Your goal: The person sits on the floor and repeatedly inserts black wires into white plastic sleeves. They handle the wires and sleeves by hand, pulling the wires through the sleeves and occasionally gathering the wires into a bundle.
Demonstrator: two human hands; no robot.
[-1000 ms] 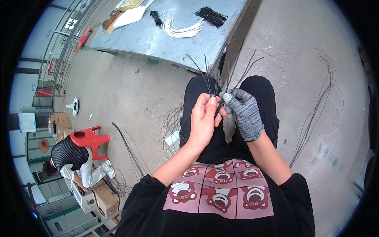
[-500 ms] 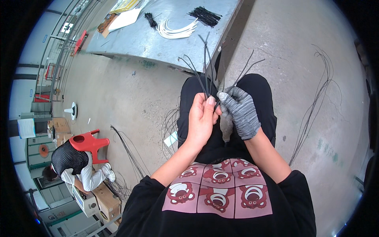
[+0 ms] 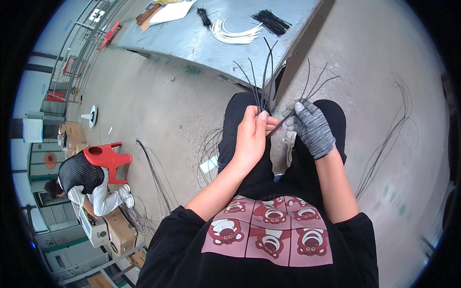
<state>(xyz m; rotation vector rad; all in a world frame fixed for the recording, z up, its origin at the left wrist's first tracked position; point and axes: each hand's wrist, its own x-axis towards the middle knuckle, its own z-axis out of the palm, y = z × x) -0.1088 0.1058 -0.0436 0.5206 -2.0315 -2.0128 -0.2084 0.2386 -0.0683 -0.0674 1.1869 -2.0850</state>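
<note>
Over my knees, my bare left hand (image 3: 254,132) pinches a bunch of thin black wires (image 3: 263,93) between thumb and fingers. Their free ends fan upward toward the table edge. My right hand (image 3: 313,128), in a grey knit glove, is closed on several black wires (image 3: 311,92) of the same kind, which spread up and to the right. Below its fingers, their lower part slants down to the left hand's fingertips. A small gap separates the two hands. Whether the two bunches join behind the left fingers is hidden.
A grey metal table (image 3: 192,45) ahead carries white cable ties (image 3: 235,36) and black bundles (image 3: 271,22). Long loose wires (image 3: 384,139) lie on the floor at right, others (image 3: 156,173) at left. A person (image 3: 84,177) bends by a red stool (image 3: 110,161) and cardboard box (image 3: 120,230).
My right hand has drawn away from the left, taking its wires with it and opening a gap. The whole view has shifted slightly.
</note>
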